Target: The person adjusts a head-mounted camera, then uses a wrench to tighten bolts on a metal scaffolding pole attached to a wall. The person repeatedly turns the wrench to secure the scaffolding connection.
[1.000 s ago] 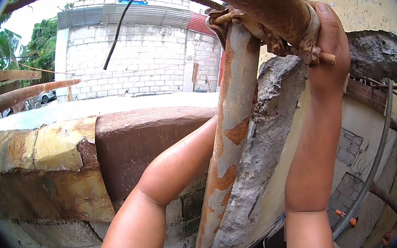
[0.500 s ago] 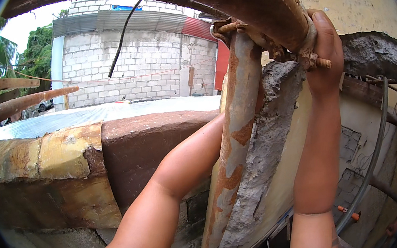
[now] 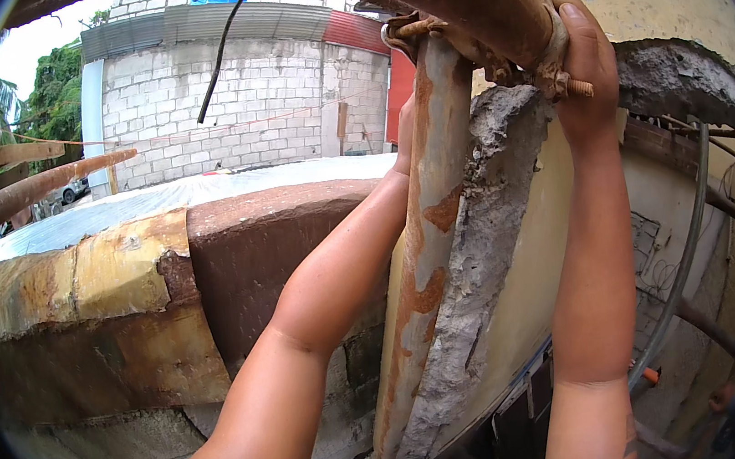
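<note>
The rusty clamp (image 3: 555, 50) sat high up, around the thick brown pipe (image 3: 473, 1), close to the top of the upright pipe (image 3: 433, 166). The right hand (image 3: 589, 74) was pressed against the clamp's right side, thumb upward; its fingers were hidden, so I could not tell whether they were closed around it. The left hand (image 3: 407, 137) was on the far left side of the upright pipe, mostly covered by it, and its grip could not be told either

The bolt (image 3: 580, 88) stuck out from the clamp just beside the right wrist, so a slip of that hand could scrape skin along its threads. Heavy rust might make the clamp bind or let go suddenly, and a shifting pipe could then pinch the fingers out of sight behind it. The broken concrete (image 3: 479, 243) ran close alongside the upright pipe; a knock against its rough edge could loosen bits or graze an arm
</note>
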`<state>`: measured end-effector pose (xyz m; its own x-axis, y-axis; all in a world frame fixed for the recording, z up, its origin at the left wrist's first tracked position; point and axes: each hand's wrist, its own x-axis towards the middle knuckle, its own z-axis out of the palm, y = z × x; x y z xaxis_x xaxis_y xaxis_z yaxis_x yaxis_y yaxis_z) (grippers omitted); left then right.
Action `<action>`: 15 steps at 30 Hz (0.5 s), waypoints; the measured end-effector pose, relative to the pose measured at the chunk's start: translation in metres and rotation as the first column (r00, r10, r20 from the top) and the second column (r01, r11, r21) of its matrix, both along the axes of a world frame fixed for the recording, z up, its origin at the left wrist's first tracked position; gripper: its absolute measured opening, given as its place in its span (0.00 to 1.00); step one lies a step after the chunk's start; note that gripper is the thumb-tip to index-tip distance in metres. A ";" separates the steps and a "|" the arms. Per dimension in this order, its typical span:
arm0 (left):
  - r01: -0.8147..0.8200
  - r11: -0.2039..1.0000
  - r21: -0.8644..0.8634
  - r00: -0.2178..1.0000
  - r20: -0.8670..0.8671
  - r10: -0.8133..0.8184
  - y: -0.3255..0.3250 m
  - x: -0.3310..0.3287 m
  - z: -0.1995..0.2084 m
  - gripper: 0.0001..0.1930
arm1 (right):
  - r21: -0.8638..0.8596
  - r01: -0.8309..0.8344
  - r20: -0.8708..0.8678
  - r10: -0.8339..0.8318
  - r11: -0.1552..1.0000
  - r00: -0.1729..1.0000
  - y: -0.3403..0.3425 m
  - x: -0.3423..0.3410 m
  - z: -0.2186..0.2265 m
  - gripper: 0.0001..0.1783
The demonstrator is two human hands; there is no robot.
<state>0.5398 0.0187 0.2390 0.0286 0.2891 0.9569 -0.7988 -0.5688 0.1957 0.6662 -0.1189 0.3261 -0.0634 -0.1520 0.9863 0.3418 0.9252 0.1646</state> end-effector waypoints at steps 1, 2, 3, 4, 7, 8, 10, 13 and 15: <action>0.012 1.000 -0.004 1.000 0.006 -0.012 -0.001 0.002 -0.001 0.14 | -0.002 -0.002 0.005 0.002 1.000 1.000 0.000 0.000 0.000 0.22; 0.034 0.999 -0.006 0.999 0.013 -0.034 -0.001 0.004 0.001 0.14 | 0.000 -0.001 0.004 0.001 1.000 1.000 0.000 0.002 0.000 0.22; 0.048 0.999 -0.008 0.999 0.017 -0.048 -0.001 0.007 -0.001 0.14 | 0.001 -0.001 0.003 0.001 1.000 1.000 0.001 0.003 0.000 0.22; 0.059 0.998 -0.002 0.998 0.023 -0.059 -0.001 0.010 0.000 0.15 | -0.004 -0.012 0.013 0.012 1.000 1.000 0.001 0.003 0.000 0.22; 0.091 0.995 -0.029 0.995 0.036 -0.090 0.004 0.010 -0.005 0.15 | -0.018 -0.032 0.029 0.032 0.999 0.999 0.001 0.002 0.000 0.22; 0.100 0.994 -0.033 0.994 0.042 -0.098 0.005 0.010 -0.005 0.16 | -0.011 -0.033 0.024 0.033 0.999 0.999 -0.001 0.000 -0.001 0.22; 0.116 0.993 -0.036 0.992 0.048 -0.114 0.007 0.011 -0.007 0.16 | 0.025 -0.013 0.031 0.013 1.000 0.999 0.000 -0.001 0.001 0.22; 0.149 0.989 -0.022 0.988 0.034 -0.148 0.005 0.012 -0.008 0.17 | 0.072 0.029 0.029 -0.032 0.997 0.999 0.005 0.006 0.002 0.22; 0.172 0.985 -0.002 0.985 0.007 -0.171 0.001 0.011 -0.006 0.17 | 0.057 0.011 -0.011 -0.011 0.998 1.000 0.006 0.000 0.000 0.23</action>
